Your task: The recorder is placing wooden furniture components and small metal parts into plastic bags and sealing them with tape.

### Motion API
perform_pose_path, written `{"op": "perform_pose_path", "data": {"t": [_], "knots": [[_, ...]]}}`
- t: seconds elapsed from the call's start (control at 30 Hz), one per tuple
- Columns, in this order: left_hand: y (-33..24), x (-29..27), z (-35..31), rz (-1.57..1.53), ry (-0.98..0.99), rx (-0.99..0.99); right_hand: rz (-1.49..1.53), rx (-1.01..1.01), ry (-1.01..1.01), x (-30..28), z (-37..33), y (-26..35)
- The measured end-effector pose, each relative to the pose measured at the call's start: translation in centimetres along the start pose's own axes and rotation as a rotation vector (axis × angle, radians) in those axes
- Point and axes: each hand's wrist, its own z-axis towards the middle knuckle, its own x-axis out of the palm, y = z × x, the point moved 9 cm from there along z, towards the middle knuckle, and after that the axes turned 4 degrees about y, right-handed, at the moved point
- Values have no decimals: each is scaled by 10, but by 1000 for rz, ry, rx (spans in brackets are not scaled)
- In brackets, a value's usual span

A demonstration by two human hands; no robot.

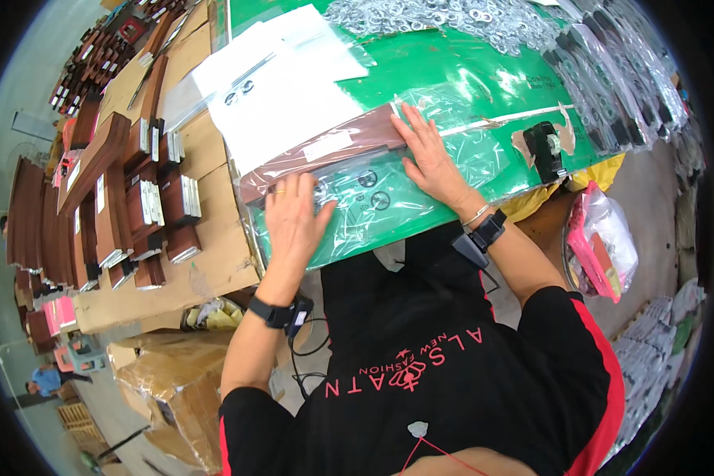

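Observation:
A reddish-brown wooden board [362,131] with a white label lies in a clear plastic bag [341,218] on the green tabletop [484,75]. In the bag's near part sit small black ring-shaped parts [381,200]. My left hand [293,222] rests on the bag at the board's left end, fingertips against its near edge and thumb apart. At the other end, my right hand [438,166] lies with fingers stretched over the board and bag. Neither hand is closed around anything. Beyond the board are white sheets and clear bags [289,87], partly overlapping.
Brown boards [107,186] are stacked on cardboard [206,270] at left. A heap of bagged metal rings [444,14] lies at the far edge, bagged dark parts [611,79] at right. A black tape dispenser [544,151] stands near the right corner; a cardboard box [170,389] sits below left.

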Motion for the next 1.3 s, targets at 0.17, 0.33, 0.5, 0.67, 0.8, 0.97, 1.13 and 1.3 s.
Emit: {"op": "perform_pose_path", "data": {"t": [0.17, 0.33, 0.5, 0.67, 0.8, 0.97, 1.13, 1.3], "knots": [[12, 4, -2, 25, -2, -11, 2, 8, -4, 4, -1, -5], [57, 5, -25, 219, 22, -123, 39, -3, 11, 1, 3, 0], [5, -23, 1, 110, 0, -32, -94, -3, -36, -42, -14, -13], [-70, -6, 42, -56, -60, 338, -224, 445, -315, -100, -7, -86], [-92, 20, 79, -113, 22, 439, -148, 685, -184, -93, -6, -104], [-116, 42, 100, -157, 79, 525, 51, 796, -175, -77, -7, -151], [-109, 60, 105, -82, 167, 512, -305, 577, -220, -75, 2, -150], [-113, 44, 118, -191, 144, 549, -275, 643, -280, -91, 6, -155]]}}
